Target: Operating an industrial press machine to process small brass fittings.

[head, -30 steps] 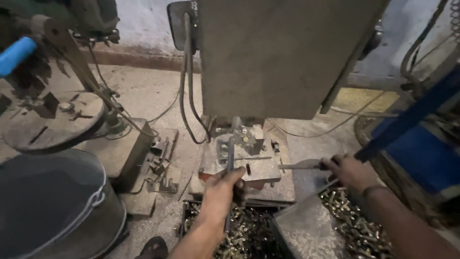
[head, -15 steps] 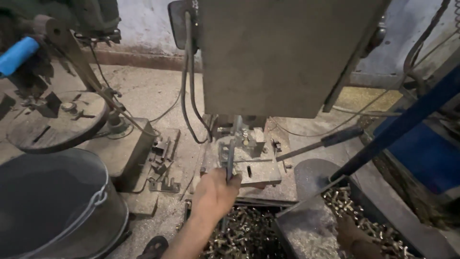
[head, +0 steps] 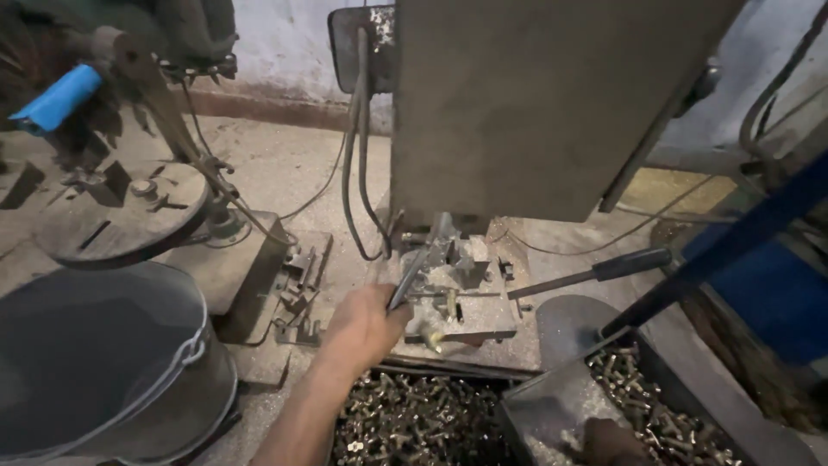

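**Left hand on the lever, right hand down in the parts tray**

Nearest, at the bottom right, the right hand (head: 608,440) is sunk among the small brass pieces in the grey metal tray (head: 552,406); only its back shows, so I cannot tell whether the fingers are spread or closed on anything. Left of that tray, a dark bin of brass parts (head: 414,423) lies just below the machine's front edge.

Above the bin, the left hand (head: 366,326) is wrapped around the lower end of a slim metal lever (head: 418,263). The lever's long axis runs up and to the right, away from the grip, toward the fixture (head: 457,298) on the work plate. One brass piece (head: 431,336) sits at the plate's front edge, just right of the left hand and well apart from the right.

A black-handled rod (head: 595,272) juts off the plate's right side. To the left stand an empty bucket (head: 103,362) and a second machine's round table (head: 121,216), narrowing the room there. Farthest back, the grey machine housing (head: 543,95) overhangs the plate.
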